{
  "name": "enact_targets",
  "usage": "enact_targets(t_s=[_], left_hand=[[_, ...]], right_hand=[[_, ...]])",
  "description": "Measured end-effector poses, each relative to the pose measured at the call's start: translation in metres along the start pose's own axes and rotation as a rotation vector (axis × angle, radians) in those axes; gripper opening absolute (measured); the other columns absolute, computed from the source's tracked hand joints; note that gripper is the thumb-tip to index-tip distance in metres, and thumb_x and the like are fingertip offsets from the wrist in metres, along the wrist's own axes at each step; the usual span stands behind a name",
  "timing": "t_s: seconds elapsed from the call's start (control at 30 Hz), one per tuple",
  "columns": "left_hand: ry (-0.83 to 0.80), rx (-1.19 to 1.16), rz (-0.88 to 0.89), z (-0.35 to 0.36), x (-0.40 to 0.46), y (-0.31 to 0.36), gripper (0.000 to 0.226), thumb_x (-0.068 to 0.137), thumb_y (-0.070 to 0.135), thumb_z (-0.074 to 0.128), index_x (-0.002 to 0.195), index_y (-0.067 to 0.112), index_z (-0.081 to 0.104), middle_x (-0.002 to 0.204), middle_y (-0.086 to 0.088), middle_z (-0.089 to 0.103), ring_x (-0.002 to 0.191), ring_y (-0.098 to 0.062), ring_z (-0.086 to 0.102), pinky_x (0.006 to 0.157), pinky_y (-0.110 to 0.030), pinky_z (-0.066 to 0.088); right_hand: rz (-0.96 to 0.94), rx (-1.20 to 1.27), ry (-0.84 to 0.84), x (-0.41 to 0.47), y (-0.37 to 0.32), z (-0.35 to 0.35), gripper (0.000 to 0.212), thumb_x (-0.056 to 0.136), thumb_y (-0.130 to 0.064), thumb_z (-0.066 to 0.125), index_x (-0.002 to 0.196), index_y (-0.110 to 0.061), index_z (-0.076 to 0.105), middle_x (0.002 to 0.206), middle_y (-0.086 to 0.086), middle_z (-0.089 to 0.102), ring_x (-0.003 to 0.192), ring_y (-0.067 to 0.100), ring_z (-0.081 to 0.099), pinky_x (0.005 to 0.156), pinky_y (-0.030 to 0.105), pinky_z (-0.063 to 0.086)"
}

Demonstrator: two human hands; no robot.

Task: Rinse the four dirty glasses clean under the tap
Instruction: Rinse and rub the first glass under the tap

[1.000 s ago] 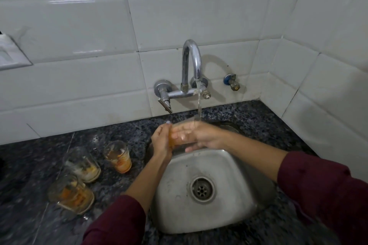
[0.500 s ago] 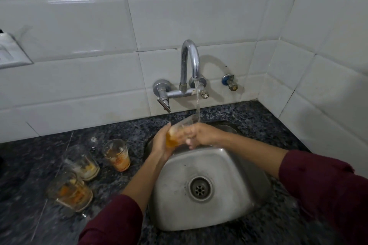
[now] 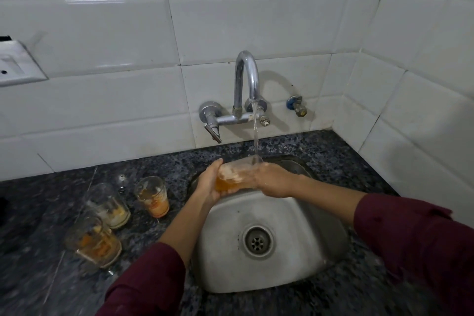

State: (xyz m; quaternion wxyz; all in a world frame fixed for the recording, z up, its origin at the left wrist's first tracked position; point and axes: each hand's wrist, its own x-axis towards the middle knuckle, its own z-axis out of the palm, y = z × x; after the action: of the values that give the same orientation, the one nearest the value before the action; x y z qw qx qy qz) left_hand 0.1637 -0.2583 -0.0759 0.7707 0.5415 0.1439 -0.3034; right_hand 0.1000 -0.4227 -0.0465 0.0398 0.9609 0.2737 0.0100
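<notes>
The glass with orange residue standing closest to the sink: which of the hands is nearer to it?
Left. The left hand holds the glass under the tap, just right of that standing glass. The right hand is farther right, over the sink.

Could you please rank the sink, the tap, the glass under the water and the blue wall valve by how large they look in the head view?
1. sink
2. tap
3. glass under the water, held in both hands, partly covered
4. blue wall valve

The valve sits farther from the camera, so it may only look smallest.
</notes>
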Motion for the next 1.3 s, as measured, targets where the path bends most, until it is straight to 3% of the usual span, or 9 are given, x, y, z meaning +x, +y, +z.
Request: enact_targets(t_s=[0.2, 0.3, 0.43, 0.5, 0.67, 0.8, 0.9, 1.1, 1.3], left_hand=[[-0.060, -0.022, 0.227, -0.003, -0.001, -0.007, 0.038, 0.090, 0.041, 0.056, 0.113, 0.010, 0.057, 0.082, -0.010, 0.065, 0.059, -0.020, 0.063, 0.045, -0.026, 0.049], [0.004, -0.003, 0.196, -0.003, -0.003, -0.004, 0.030, 0.091, 0.035, 0.057, 0.103, 0.008, 0.059, 0.072, -0.009, 0.065, 0.052, -0.021, 0.061, 0.039, -0.025, 0.046], [0.033, -0.009, 0.055, -0.005, -0.007, -0.007, 0.030, 0.092, 0.038, 0.055, 0.093, 0.010, 0.064, 0.074, -0.008, 0.067, 0.058, -0.020, 0.063, 0.034, -0.024, 0.048], [0.025, -0.056, -0.019, -0.007, -0.007, -0.010, 0.033, 0.093, 0.041, 0.053, 0.099, 0.010, 0.062, 0.081, -0.009, 0.066, 0.069, -0.021, 0.063, 0.037, -0.024, 0.050], [-0.090, 0.061, -0.195, -0.016, -0.014, -0.021, 0.040, 0.095, 0.046, 0.043, 0.105, 0.013, 0.063, 0.092, -0.014, 0.066, 0.078, -0.025, 0.061, 0.056, -0.031, 0.055], [-0.167, 0.346, -0.034, -0.027, -0.014, -0.039, 0.041, 0.094, 0.041, 0.051, 0.110, 0.007, 0.068, 0.104, -0.014, 0.070, 0.087, -0.023, 0.066, 0.075, -0.032, 0.056], [-0.408, 0.325, -0.169, -0.030, -0.025, -0.051, 0.060, 0.096, 0.055, 0.033, 0.122, 0.010, 0.063, 0.118, -0.017, 0.066, 0.108, -0.030, 0.062, 0.097, -0.046, 0.046], [-0.352, 0.326, -0.408, -0.031, -0.035, -0.068, 0.064, 0.091, 0.062, 0.037, 0.122, 0.012, 0.060, 0.096, -0.017, 0.071, 0.085, -0.031, 0.067, 0.061, -0.040, 0.059], [-0.401, 0.287, -0.486, -0.036, -0.029, -0.076, 0.064, 0.093, 0.060, 0.035, 0.121, 0.009, 0.059, 0.106, -0.021, 0.064, 0.081, -0.034, 0.064, 0.051, -0.041, 0.057]], right_hand=[[0.460, 1.666, -0.124, 0.008, -0.020, -0.031, 0.043, 0.090, 0.003, 0.049, 0.131, -0.011, 0.050, 0.135, 0.009, 0.055, 0.119, 0.021, 0.055, 0.084, 0.026, 0.049], [0.371, 1.574, -0.093, 0.002, -0.028, -0.018, 0.044, 0.091, -0.001, 0.051, 0.134, -0.012, 0.048, 0.134, 0.005, 0.055, 0.120, 0.022, 0.055, 0.084, 0.026, 0.051], [-0.001, 0.348, 0.031, -0.007, -0.007, 0.003, 0.042, 0.088, -0.011, 0.057, 0.128, -0.023, 0.056, 0.130, 0.005, 0.061, 0.116, 0.025, 0.058, 0.098, 0.038, 0.045], [0.007, 0.198, 0.181, -0.009, -0.004, 0.006, 0.036, 0.084, -0.019, 0.063, 0.119, -0.026, 0.063, 0.124, 0.000, 0.065, 0.114, 0.019, 0.060, 0.100, 0.038, 0.042], [0.275, 0.787, 0.329, -0.016, -0.013, -0.005, 0.016, 0.072, -0.010, 0.075, 0.087, -0.013, 0.076, 0.089, 0.002, 0.075, 0.080, 0.008, 0.067, 0.078, 0.021, 0.051], [0.380, 1.123, 0.125, -0.018, -0.016, -0.010, 0.008, 0.077, -0.006, 0.072, 0.084, -0.008, 0.072, 0.080, 0.004, 0.071, 0.075, 0.008, 0.066, 0.076, 0.022, 0.053], [0.417, 1.409, -0.050, -0.024, -0.026, 0.007, 0.015, 0.085, -0.002, 0.061, 0.077, -0.012, 0.067, 0.071, 0.001, 0.069, 0.066, 0.007, 0.063, 0.061, 0.019, 0.049], [0.715, 1.717, -0.057, -0.034, -0.046, 0.042, 0.013, 0.088, -0.007, 0.057, 0.081, -0.016, 0.062, 0.071, -0.002, 0.061, 0.064, 0.010, 0.057, 0.060, 0.027, 0.042], [0.826, 1.836, 0.029, -0.037, -0.059, 0.060, 0.005, 0.087, -0.014, 0.062, 0.084, -0.015, 0.065, 0.078, 0.004, 0.060, 0.071, 0.016, 0.056, 0.063, 0.030, 0.039]])
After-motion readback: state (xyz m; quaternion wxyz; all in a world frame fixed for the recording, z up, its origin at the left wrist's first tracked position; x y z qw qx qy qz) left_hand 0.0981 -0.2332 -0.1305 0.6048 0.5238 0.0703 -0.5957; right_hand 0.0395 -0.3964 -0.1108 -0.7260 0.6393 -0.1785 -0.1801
